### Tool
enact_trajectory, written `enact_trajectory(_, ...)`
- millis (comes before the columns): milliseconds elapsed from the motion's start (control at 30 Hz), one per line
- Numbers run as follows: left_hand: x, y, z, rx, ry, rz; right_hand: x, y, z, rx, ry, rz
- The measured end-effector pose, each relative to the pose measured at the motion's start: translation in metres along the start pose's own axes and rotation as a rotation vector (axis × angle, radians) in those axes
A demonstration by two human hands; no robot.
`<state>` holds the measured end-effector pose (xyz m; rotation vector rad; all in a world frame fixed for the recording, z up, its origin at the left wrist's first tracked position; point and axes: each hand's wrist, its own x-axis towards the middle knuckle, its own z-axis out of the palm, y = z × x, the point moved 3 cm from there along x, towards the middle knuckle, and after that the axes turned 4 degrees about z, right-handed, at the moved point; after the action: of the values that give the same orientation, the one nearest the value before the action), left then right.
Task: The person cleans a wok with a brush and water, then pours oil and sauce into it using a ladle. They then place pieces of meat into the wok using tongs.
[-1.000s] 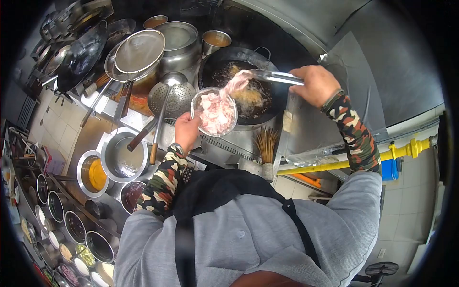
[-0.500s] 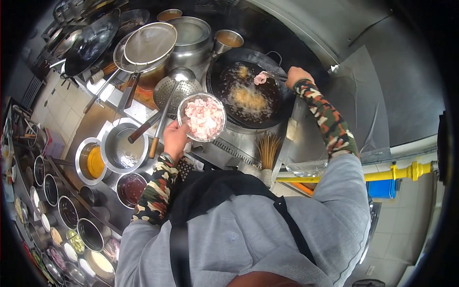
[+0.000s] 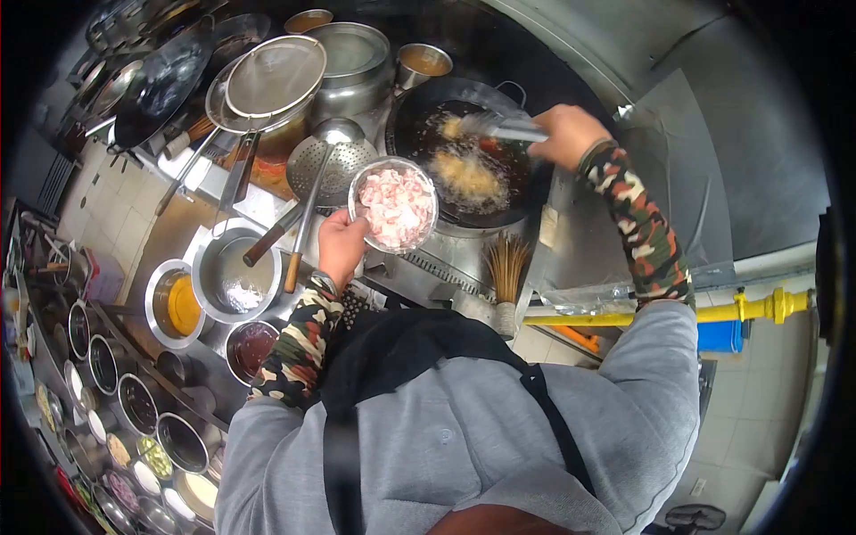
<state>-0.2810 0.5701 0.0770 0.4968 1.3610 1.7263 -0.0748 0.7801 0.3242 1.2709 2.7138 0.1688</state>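
Note:
My left hand (image 3: 342,248) grips the rim of a round metal bowl (image 3: 355,185), which is filled with pale pink raw meat pieces (image 3: 394,209). Over the right part of a black wok (image 3: 419,111), my right hand (image 3: 571,136) is closed on metal tongs (image 3: 508,129), blurred at their far end. Bubbling oil in the wok holds golden frying pieces (image 3: 468,176). Whether the tongs hold anything is too blurred to tell. The bowl is at the wok's lower left, its bottom hidden.
A perforated ladle (image 3: 308,169) and a round mesh strainer (image 3: 276,76) lie left of the wok. Below them are a large metal pot (image 3: 207,276) and a bowl of yellow liquid (image 3: 183,303). A bamboo brush (image 3: 506,267) stands near my body. Several ingredient containers line the lower left.
My right hand has moved right and slightly up with the tongs. The meat piece seen at their tips no longer shows there. My left hand and the bowl have shifted slightly right and up.

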Motion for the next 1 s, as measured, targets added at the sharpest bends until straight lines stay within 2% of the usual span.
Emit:
enact_trajectory(67, 0.007, -0.001, 0.009, 0.026, -0.073, 0.055, -0.028, -0.046, 0.001, -0.098, -0.102, -0.053)
enact_trajectory(100, 0.008, 0.000, 0.013, 0.053, -0.124, 0.111, -0.034, -0.057, 0.012, -0.181, -0.064, -0.116)
enact_trajectory(167, 0.008, 0.004, 0.020, 0.077, -0.147, 0.132, -0.036, -0.069, 0.031, -0.174, -0.142, -0.105)
enact_trajectory(267, 0.011, 0.005, 0.026, -0.021, -0.204, 0.050, -0.041, -0.066, 0.031, -0.144, -0.033, -0.057)
enact_trajectory(333, 0.006, 0.009, 0.026, -0.107, -0.139, -0.078, -0.050, -0.057, 0.011, -0.108, 0.023, -0.047)
enact_trajectory(400, 0.005, 0.001, 0.018, -0.091, -0.102, -0.088, -0.054, -0.044, -0.002, -0.021, 0.084, 0.026)
enact_trajectory(467, 0.010, -0.012, 0.004, -0.056, -0.060, -0.088, -0.042, -0.035, 0.000, -0.023, 0.107, 0.062)
enact_trajectory(533, 0.010, -0.017, -0.012, -0.019, -0.054, -0.101, -0.025, -0.029, 0.016, -0.064, -0.051, 0.190)
enact_trajectory(633, 0.005, -0.017, -0.020, -0.009, -0.018, -0.098, 0.019, -0.030, 0.073, -0.079, -0.158, 0.243)
enact_trajectory(700, 0.001, -0.015, -0.024, -0.056, 0.024, -0.062, 0.048, -0.036, 0.111, -0.048, -0.144, 0.258)
enact_trajectory(767, -0.001, -0.012, -0.029, -0.034, 0.073, -0.072, 0.068, -0.044, 0.118, -0.040, -0.168, 0.222)
enact_trajectory(867, -0.004, -0.007, -0.033, 0.002, 0.066, -0.022, 0.072, -0.042, 0.091, -0.010, -0.052, 0.242)
enact_trajectory(900, -0.002, -0.009, -0.035, 0.005, 0.072, -0.027, 0.066, -0.040, 0.076, 0.018, 0.005, 0.189)
enact_trajectory(1000, 0.000, -0.002, -0.026, 0.038, 0.046, 0.050, 0.024, -0.063, 0.017, 0.083, -0.070, -0.034)
